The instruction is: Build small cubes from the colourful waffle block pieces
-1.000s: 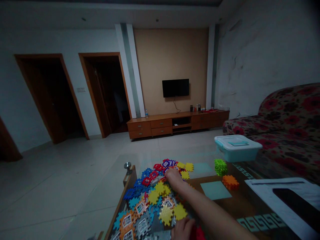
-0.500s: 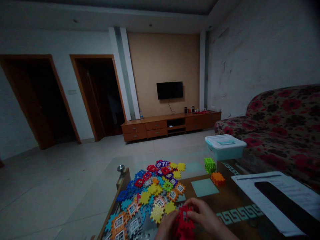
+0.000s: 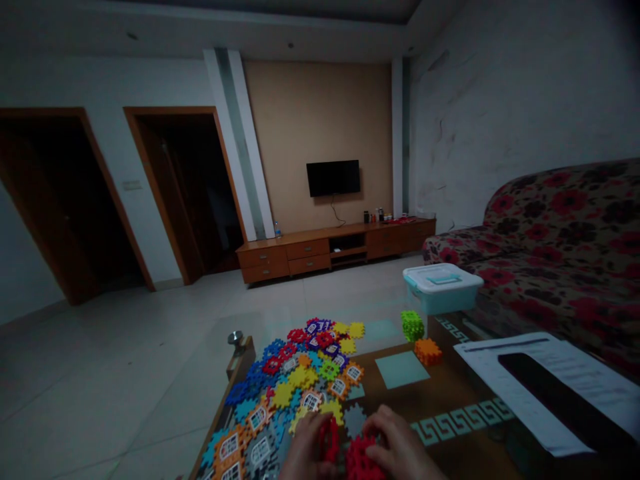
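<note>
At the table's near edge my right hand (image 3: 397, 447) is closed on a red block (image 3: 363, 460) made of notched, gear-edged tiles. Its lower part is cut off by the frame edge. Just left of it, my left hand (image 3: 307, 450) grips a separate red notched tile (image 3: 329, 440), tilted on edge, its fingers partly covering it. A gap lies between the two red things. Beyond them a grey notched tile (image 3: 355, 419) rests on the table. A heap of colourful notched tiles (image 3: 300, 379), some with window patterns, spreads to the left of and beyond my hands.
A green block (image 3: 413, 325) and an orange block (image 3: 428, 352) sit farther back on the glass table (image 3: 400, 400). Papers (image 3: 530, 373) with a long black object (image 3: 555, 403) lie at right. Behind stands a lidded teal box (image 3: 443, 288), near a flowered sofa (image 3: 560, 253).
The hands have moved apart, and a red tile in my left hand is now separate from the red block in my right. The grey tile has come into view. The whole view has shifted slightly.
</note>
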`<state>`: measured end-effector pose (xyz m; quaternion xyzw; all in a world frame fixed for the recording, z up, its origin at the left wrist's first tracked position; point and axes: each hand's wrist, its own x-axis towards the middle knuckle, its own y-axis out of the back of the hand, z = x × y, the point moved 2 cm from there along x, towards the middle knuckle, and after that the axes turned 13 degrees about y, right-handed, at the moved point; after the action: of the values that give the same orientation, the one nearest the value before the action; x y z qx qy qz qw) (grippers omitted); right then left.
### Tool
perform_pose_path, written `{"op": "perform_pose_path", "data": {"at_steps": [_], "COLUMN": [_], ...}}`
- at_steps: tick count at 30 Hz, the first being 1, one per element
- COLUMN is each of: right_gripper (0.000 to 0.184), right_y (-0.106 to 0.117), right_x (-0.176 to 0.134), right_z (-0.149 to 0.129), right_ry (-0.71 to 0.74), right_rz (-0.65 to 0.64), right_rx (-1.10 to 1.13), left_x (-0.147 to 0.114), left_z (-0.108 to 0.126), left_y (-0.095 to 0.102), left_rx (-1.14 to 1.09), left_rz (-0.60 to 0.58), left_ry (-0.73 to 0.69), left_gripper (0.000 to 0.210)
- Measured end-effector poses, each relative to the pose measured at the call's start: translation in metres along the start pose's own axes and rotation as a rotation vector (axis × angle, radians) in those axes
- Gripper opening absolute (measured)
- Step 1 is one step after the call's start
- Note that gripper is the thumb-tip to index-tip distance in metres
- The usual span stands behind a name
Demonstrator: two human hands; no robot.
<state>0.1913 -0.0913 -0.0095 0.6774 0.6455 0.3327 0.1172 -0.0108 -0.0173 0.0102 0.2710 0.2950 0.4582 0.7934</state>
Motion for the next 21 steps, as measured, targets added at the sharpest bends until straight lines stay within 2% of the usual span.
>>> {"op": "perform_pose_path", "data": {"at_steps": [2,4,8,10,13,17,21], "right_gripper": [0.027,0.025,0.02,0.022,0.029,0.031,0.031], "right_y": [0.0,0.001,0.007,0.009,0.005,-0.005,-0.008], "right_x": [0.0,0.001,0.004,0.004,0.002,-0.001,-0.003], "right_z": [-0.006,-0.008,0.001,0.007,0.013,0.004,-0.007], "right_ry": [0.024,0.036,-0.018,-0.062,-0.131,-0.136,-0.078], "right_rz": [0.013,0.018,0.045,0.036,-0.014,-0.066,-0.086], "right_rx": [-0.012,-0.004,-0.042,-0.037,0.034,0.097,0.004], "left_x": [-0.01,-0.016,-0.01,-0.002,0.003,-0.002,-0.007], "left_z": [0.012,0.025,0.043,0.045,0.044,0.049,0.054], "left_y": [0.01,0.009,-0.022,-0.04,-0.055,-0.056,-0.05], "left_rx": [0.021,0.044,0.235,0.361,0.468,0.464,0.399], "left_rz": [0.015,-0.005,-0.126,-0.114,-0.046,-0.083,-0.139], "left_ry": [0.087,0.085,-0.039,-0.046,-0.015,0.042,0.12], "left_gripper": [0.073,0.073,0.081,0.083,0.069,0.059,0.051]}}
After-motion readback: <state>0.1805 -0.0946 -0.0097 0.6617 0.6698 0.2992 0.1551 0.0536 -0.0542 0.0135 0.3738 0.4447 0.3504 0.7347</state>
